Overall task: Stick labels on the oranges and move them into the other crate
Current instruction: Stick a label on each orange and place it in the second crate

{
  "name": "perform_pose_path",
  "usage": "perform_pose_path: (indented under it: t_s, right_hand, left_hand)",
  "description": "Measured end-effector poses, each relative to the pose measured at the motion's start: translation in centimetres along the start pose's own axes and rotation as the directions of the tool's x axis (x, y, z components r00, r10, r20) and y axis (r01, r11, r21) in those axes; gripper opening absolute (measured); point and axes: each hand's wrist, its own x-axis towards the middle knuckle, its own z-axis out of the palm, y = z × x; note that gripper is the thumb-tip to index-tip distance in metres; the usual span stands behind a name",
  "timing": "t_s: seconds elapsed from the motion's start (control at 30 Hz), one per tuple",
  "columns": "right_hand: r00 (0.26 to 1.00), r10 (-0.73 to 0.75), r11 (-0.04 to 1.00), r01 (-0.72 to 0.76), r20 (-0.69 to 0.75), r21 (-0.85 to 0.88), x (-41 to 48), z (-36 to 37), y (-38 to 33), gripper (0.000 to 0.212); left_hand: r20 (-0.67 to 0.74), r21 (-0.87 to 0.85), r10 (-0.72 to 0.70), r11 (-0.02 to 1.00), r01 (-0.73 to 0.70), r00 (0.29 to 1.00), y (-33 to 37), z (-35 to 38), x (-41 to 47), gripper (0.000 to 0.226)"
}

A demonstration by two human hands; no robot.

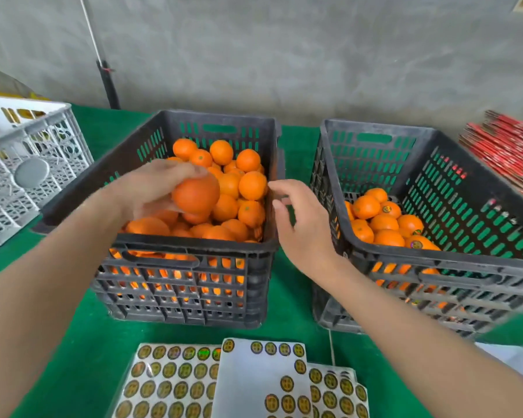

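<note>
Step in hand: the person is picking one orange (195, 196) out of the full crate (175, 285); it is carrying no label that I can see, so labelling is coming next.
Left hand (151, 188): is gripping that orange with fingers curled over its top; is holding it just above the heap.
Right hand (302, 224): is hovering between the two crates, beside the full crate's right rim; fingers are hanging loosely spread and holding nothing; whether a label is sitting on a fingertip is too blurred to tell.
Other crate (435, 267): is holding a shallow layer of oranges (387, 209), some showing round labels.
Label sheets (254, 384): are lying on the green table (290, 303) just in front of the crates; the top sheet is looking partly used.
Next move: judging from this, the right hand is needing to peel a label from the top sheet and press it on the held orange; then the fruit is going into the other crate.
</note>
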Motion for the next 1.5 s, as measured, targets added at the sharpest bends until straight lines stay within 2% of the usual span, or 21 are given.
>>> perform_pose_path:
  t_s: [0.07, 0.1, 0.17, 0.2, 0.23, 0.27, 0.3, 0.33, 0.4, 0.47, 0.57, 0.7, 0.83, 0.9, 0.97, 1.03, 1.13, 1.2, 1.3, 1.4, 1.5]
  right_hand:
    - [0.99, 0.082, 0.991, -0.07, -0.112, 0.111, -5.1, -0.5, 0.1, 0.022]
    - [0.987, 0.136, 0.984, -0.124, -0.083, 0.131, -7.9, -0.7, 0.5, 0.019]
    - [0.925, 0.34, 0.936, -0.351, 0.17, 0.035, -12.5, -0.7, 2.3, 0.017]
    - [0.8, 0.479, 0.875, -0.469, 0.361, -0.121, -14.1, -0.6, 3.5, 0.022]
    - [0.62, 0.61, 0.79, -0.521, 0.494, -0.323, -15.5, -0.3, 4.8, 0.029]
    - [0.463, 0.703, 0.71, -0.506, 0.541, -0.49, -16.5, -0.1, 5.9, 0.034]
    - [0.372, 0.747, 0.663, -0.46, 0.55, -0.59, -17.1, 0.1, 6.6, 0.037]
    - [0.329, 0.767, 0.641, -0.426, 0.551, -0.638, -17.3, 0.4, 6.9, 0.04]
    - [0.307, 0.784, 0.62, -0.411, 0.539, -0.668, -17.1, 0.9, 6.9, 0.047]
    - [0.284, 0.796, 0.604, -0.421, 0.534, -0.676, -16.8, 1.4, 7.0, 0.047]
    - [0.286, 0.8, 0.583, -0.578, 0.528, -0.57, -16.5, 1.6, 6.2, 0.039]
    - [0.392, 0.751, 0.542, -0.826, 0.531, -0.155, -16.4, 0.3, 5.2, 0.029]
    - [0.445, 0.696, 0.464, -0.878, 0.563, 0.12, -16.3, -2.1, 4.2, 0.009]
    - [0.453, 0.696, 0.437, -0.883, 0.557, 0.171, -16.5, -3.1, 3.8, 0.018]
    - [0.469, 0.718, 0.421, -0.881, 0.515, 0.215, -17.1, -3.9, 3.6, 0.023]
    - [0.505, 0.736, 0.461, -0.862, 0.45, 0.212, -17.9, -4.5, 3.6, 0.025]
    - [0.548, 0.732, 0.505, -0.835, 0.404, 0.218, -18.9, -5.0, 3.9, 0.02]
    - [0.57, 0.721, 0.519, -0.821, 0.394, 0.237, -19.3, -5.2, 3.9, 0.019]
    - [0.589, 0.701, 0.538, -0.807, 0.403, 0.245, -19.6, -5.4, 3.7, 0.018]
    - [0.63, 0.689, 0.585, -0.776, 0.358, 0.238, -19.9, -5.4, 3.3, 0.021]
    - [0.681, 0.664, 0.653, -0.73, 0.311, 0.203, -20.3, -5.1, 2.9, 0.03]
  left_hand:
    - [0.031, -0.441, 0.055, 0.897, -0.036, 0.998, 0.3, 0.8, -1.0, 0.046]
    - [0.068, -0.551, 0.092, 0.834, -0.039, 0.993, 0.3, 1.4, -2.2, 0.056]
    - [0.137, -0.641, 0.138, 0.767, -0.019, 0.981, -0.5, 3.2, -4.7, 0.07]
    - [0.153, -0.652, 0.158, 0.758, -0.02, 0.976, -1.1, 4.5, -5.6, 0.072]
    - [0.195, -0.662, 0.171, 0.749, 0.001, 0.966, -1.9, 5.6, -6.8, 0.074]
    - [0.223, -0.658, 0.16, 0.753, 0.027, 0.962, -2.5, 7.2, -7.4, 0.077]
    - [0.246, -0.624, 0.124, 0.779, 0.059, 0.961, -3.2, 8.6, -8.3, 0.079]
    - [0.272, -0.516, 0.086, 0.854, 0.07, 0.958, -4.3, 9.9, -8.8, 0.076]
    - [0.302, -0.211, -0.036, 0.972, 0.103, 0.953, -6.5, 12.1, -9.6, 0.053]
    - [0.321, -0.236, -0.108, 0.953, 0.19, 0.941, -8.8, 13.6, -10.8, 0.057]
    - [0.218, -0.236, -0.219, 0.934, 0.269, 0.951, -11.8, 15.5, -11.9, 0.077]
    - [0.034, -0.069, -0.302, 0.95, 0.304, 0.953, -13.8, 16.3, -10.9, 0.044]
    - [0.259, 0.101, -0.212, 0.976, 0.192, 0.942, -13.5, 16.1, -10.1, 0.051]
    - [0.331, 0.203, -0.189, 0.971, 0.126, 0.925, -12.9, 16.8, -9.4, 0.054]
    - [0.338, 0.214, -0.175, 0.971, 0.105, 0.925, -12.5, 17.6, -8.8, 0.064]
    - [0.328, 0.206, -0.173, 0.972, 0.108, 0.929, -12.5, 18.0, -8.4, 0.068]
    - [0.354, 0.157, -0.19, 0.977, 0.142, 0.916, -12.9, 18.3, -8.2, 0.059]
    - [0.404, 0.126, -0.206, 0.978, 0.169, 0.891, -13.2, 18.3, -7.9, 0.077]
    - [0.488, 0.034, -0.191, 0.979, 0.199, 0.852, -13.1, 18.2, -7.9, 0.08]
    - [0.497, -0.023, -0.192, 0.972, 0.234, 0.846, -12.9, 18.4, -7.7, 0.099]
    - [0.498, -0.041, -0.224, 0.959, 0.281, 0.838, -13.0, 18.5, -7.6, 0.087]
